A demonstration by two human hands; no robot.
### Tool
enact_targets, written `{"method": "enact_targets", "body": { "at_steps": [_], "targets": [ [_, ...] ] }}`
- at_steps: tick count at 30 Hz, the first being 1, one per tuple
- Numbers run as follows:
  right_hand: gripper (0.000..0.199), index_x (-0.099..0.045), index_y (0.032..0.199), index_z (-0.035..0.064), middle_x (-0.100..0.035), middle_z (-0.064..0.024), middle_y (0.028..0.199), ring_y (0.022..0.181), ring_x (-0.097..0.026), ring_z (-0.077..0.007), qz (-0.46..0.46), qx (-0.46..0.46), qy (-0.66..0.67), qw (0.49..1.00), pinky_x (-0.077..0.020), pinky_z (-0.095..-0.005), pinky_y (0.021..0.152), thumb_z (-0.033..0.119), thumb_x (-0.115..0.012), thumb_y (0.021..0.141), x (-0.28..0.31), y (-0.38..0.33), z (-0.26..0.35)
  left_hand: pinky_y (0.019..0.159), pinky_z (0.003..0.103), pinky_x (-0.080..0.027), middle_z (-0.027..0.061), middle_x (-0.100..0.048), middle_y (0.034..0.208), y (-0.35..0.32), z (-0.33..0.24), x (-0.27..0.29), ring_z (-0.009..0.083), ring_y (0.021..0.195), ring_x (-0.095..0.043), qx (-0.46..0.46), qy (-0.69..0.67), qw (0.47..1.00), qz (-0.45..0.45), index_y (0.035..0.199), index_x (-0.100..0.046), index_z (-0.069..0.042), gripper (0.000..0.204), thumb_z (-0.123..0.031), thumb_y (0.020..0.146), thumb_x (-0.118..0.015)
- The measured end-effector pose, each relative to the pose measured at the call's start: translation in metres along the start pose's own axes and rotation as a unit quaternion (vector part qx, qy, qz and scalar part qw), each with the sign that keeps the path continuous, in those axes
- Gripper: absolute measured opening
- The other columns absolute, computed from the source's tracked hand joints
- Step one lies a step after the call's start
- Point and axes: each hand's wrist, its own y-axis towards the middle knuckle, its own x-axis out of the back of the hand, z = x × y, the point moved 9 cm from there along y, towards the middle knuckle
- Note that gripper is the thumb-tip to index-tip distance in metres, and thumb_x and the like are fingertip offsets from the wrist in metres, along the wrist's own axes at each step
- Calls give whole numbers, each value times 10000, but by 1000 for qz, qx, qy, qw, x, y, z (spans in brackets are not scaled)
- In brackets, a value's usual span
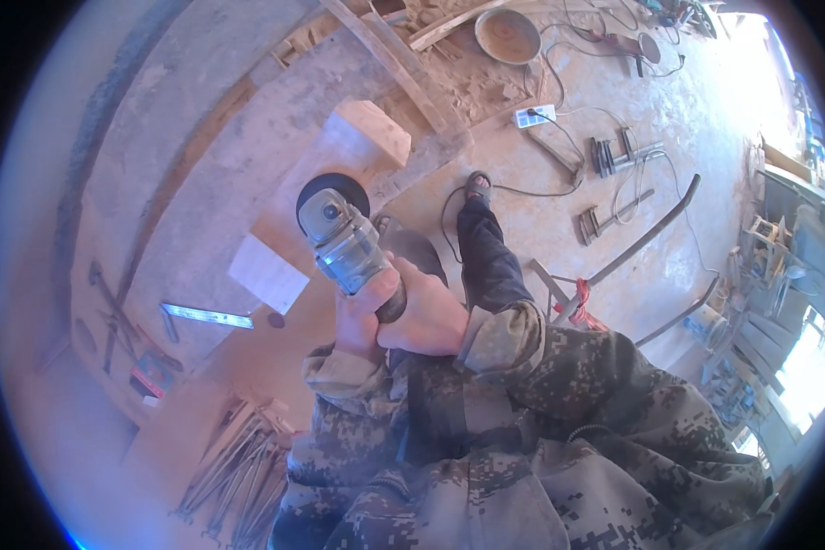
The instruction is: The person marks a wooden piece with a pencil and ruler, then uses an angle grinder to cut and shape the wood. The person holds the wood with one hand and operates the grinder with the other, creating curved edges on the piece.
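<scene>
Close in front of my body, both hands are closed around the body of a grey angle grinder [346, 249]. My left hand [361, 310] wraps its left side, and my right hand [431, 312] grips the rear part from the right. The grinder's round black disc [362, 191] is over a thick pale wooden beam [286, 197]. From this angle I cannot tell whether the disc touches the wood. One squared end of the beam [270, 273] faces me, and its far end [371, 128] is angled.
The beam lies on a worn grey bench [197, 206]. A shiny try square [206, 316] and a hammer-like tool [105, 289] rest at left. Rightward on the floor are a power strip [534, 116], cables, bar clamps [623, 156] and a long curved bar [651, 229]. A round pan [508, 37] sits farther off.
</scene>
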Motion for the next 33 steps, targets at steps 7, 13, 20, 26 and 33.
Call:
{"method": "enact_targets", "body": {
  "at_steps": [7, 13, 20, 26, 33],
  "targets": [
    [974, -428, 1546, -42, -732, -313, 1197, 1138, -728, -477, -26, -14, -2, 1000, -588, -489, 981, 339, -834, 747, 8, -9, -1, 922, 376, -584, 62, -717, 1152, 1, 1, -12, 193, 1033, -712, -17, 1, 1000, 23, 1321, -662, -35, 509, -134, 859, -853],
    [986, -411, 1547, -62, -730, -323, 1196, 1124, -728, -495, -23, -20, -7, 1000, -593, -495, 976, 342, -826, 748, 9, -10, -5, 933, 372, -583, 58, -723, 1153, 2, 5, -12, 192, 1035, -716, -8, 22, 1000, 16, 1318, -668, -42, 514, -137, 852, -863],
    [954, -425, 1526, -66, -735, -320, 1187, 1128, -731, -487, -38, -12, 10, 999, -594, -496, 978, 335, -813, 752, 9, -15, -4, 926, 372, -581, 51, -720, 1134, -2, 7, -15, 193, 1020, -717, -1, 13, 999, 37, 1294, -675, -43, 481, -151, 861, -854],
    [962, -421, 1539, -38, -743, -322, 1152, 1104, -734, -497, -36, -11, -13, 999, -598, -505, 975, 341, -825, 753, 2, -14, -12, 927, 370, -580, 55, -726, 1138, -2, 14, -5, 190, 1027, -717, 15, 15, 999, 30, 1291, -677, -45, 485, -156, 856, -861],
    [972, -415, 1548, -34, -738, -327, 1169, 1115, -727, -509, -61, 14, -7, 998, -594, -513, 978, 344, -831, 755, 12, -14, -6, 962, 374, -570, 54, -719, 1189, 6, 6, -20, 189, 1081, -705, 0, 35, 997, 69, 1335, -661, -40, 534, -179, 860, -861]
  ]
}}
